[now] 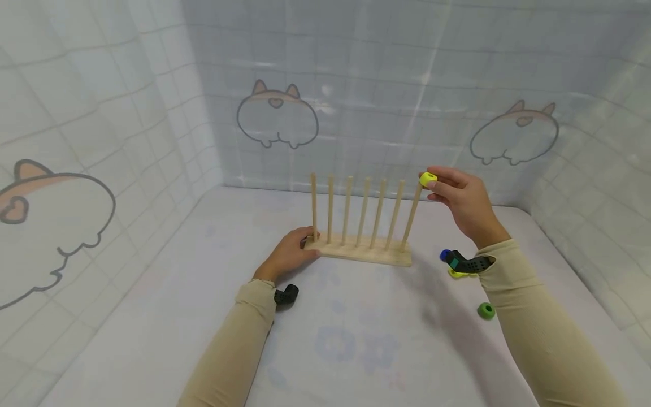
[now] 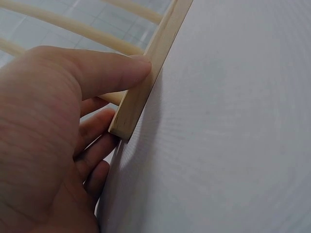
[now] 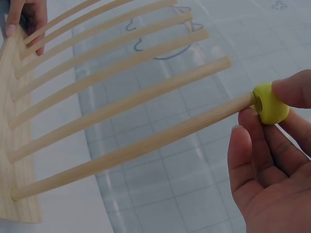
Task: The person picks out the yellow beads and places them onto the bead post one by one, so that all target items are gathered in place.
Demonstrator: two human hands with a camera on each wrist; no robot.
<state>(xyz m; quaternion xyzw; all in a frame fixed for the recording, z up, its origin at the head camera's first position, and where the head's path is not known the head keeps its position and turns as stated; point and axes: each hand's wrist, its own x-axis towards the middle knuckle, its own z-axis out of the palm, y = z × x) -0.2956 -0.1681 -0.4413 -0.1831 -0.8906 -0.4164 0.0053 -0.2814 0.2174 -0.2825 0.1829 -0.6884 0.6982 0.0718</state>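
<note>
A wooden peg rack (image 1: pixel 356 253) stands on the table, its several upright pegs in a row along a flat base. My left hand (image 1: pixel 290 254) grips the base's left end; in the left wrist view the thumb (image 2: pixel 116 73) presses the front edge and the other fingers lie behind. At the top of the rightmost peg (image 1: pixel 412 215), my right hand (image 1: pixel 465 198) pinches a yellow bead (image 3: pixel 272 104) between thumb and fingers. The bead's hole meets the peg's tip in the right wrist view; whether the tip is inside I cannot tell.
On the table to the right lie a green bead (image 1: pixel 486 310), a blue bead (image 1: pixel 445 255) and yellow pieces (image 1: pixel 458 273), the latter partly hidden by the right wrist's black camera band (image 1: pixel 470 264). A patterned curtain (image 1: pixel 376 113) rises behind the table.
</note>
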